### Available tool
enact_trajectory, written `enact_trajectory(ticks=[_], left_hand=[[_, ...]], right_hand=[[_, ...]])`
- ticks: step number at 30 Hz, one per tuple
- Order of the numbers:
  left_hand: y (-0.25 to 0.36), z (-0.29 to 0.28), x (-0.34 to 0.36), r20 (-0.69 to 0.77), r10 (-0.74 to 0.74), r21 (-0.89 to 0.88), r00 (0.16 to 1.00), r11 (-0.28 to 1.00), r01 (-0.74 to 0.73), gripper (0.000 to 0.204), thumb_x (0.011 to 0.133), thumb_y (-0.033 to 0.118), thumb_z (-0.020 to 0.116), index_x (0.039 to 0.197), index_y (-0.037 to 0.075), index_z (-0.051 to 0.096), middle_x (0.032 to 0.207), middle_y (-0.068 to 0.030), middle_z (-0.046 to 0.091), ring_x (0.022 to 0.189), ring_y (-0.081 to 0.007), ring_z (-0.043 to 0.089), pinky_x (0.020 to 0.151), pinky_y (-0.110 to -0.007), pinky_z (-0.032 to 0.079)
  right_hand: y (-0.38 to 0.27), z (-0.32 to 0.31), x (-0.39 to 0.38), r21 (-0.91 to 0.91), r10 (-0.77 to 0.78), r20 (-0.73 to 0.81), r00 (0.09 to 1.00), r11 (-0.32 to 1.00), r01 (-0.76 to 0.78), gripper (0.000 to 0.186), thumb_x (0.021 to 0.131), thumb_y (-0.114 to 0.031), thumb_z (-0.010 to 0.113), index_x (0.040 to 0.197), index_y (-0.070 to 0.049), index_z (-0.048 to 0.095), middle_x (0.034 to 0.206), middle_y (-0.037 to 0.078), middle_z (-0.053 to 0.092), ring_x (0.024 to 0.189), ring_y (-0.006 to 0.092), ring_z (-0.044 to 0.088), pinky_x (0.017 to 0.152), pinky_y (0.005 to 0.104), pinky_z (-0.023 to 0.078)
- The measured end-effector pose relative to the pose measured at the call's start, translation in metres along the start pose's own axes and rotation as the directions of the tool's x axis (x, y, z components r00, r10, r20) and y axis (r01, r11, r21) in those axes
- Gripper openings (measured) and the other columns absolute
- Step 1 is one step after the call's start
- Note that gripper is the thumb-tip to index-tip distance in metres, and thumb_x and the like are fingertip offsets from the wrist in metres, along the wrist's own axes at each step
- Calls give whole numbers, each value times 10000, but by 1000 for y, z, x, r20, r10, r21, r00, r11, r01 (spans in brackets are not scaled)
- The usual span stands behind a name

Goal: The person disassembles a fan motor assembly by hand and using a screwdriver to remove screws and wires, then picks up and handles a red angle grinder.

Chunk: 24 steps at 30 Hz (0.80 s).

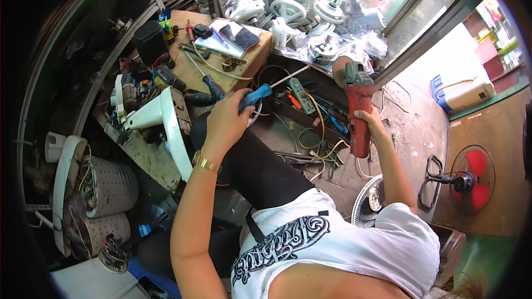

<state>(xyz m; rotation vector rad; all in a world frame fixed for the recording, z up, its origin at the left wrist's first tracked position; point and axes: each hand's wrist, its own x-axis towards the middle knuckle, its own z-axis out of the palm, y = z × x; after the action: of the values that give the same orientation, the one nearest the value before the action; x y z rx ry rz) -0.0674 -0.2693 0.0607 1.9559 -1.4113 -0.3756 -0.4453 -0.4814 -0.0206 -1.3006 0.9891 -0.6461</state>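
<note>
Near the middle, my left hand (227,116), with a gold watch at the wrist, is closed on the blue handle of a screwdriver (254,97), its long shaft angled up to the right. My right hand (368,122) grips a red angle grinder (358,133) held upright, with a tan disc (339,68) at its grey head. Below the tools, a long bin (331,123) holds pliers, cords and other tools; a grey-green power strip (301,97) lies there. Another screwdriver (213,87) rests near a wooden bench (252,66).
White plastic fan parts (288,5) are piled behind. A phone (246,37) lies on the bench. Left are white casings (166,111) and perforated tubs (113,188). My dark-clad leg stretches forward. A red-bladed fan (476,166) stands right, with cords on the floor and a doorway beyond.
</note>
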Motion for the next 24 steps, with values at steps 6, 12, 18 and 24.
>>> enact_trajectory(ticks=[6,12,18,24], left_hand=[[-19,44,83,152,27,-145,988,989,-5,437,878,292,783,1223,34,712,986,-119,734,855,-241,685,775,-369,527],[-48,70,112,236,20,-187,972,982,25,437,827,322,838,1163,53,760,958,-139,768,849,-240,737,772,-358,552],[-89,79,121,187,114,-315,976,948,-50,443,825,314,842,1172,51,761,956,-137,768,841,-236,731,776,-352,549],[-89,84,123,244,108,-323,964,946,-24,436,813,293,856,1164,51,765,965,-137,764,846,-237,718,784,-355,546]], right_hand=[[1,1,-1,34,23,-52,998,999,-21,484,799,-258,765,1170,-27,559,916,78,655,719,161,638,657,337,561],[19,-4,5,77,50,-55,997,996,-46,483,803,-223,770,1186,-20,558,925,88,657,734,166,651,667,335,568],[21,4,8,53,58,-15,998,997,-57,504,784,-228,789,1192,-12,587,958,74,662,785,156,654,710,329,562],[24,4,4,57,60,-42,997,997,-58,500,779,-231,789,1192,-8,615,983,72,673,799,150,654,721,327,559]])
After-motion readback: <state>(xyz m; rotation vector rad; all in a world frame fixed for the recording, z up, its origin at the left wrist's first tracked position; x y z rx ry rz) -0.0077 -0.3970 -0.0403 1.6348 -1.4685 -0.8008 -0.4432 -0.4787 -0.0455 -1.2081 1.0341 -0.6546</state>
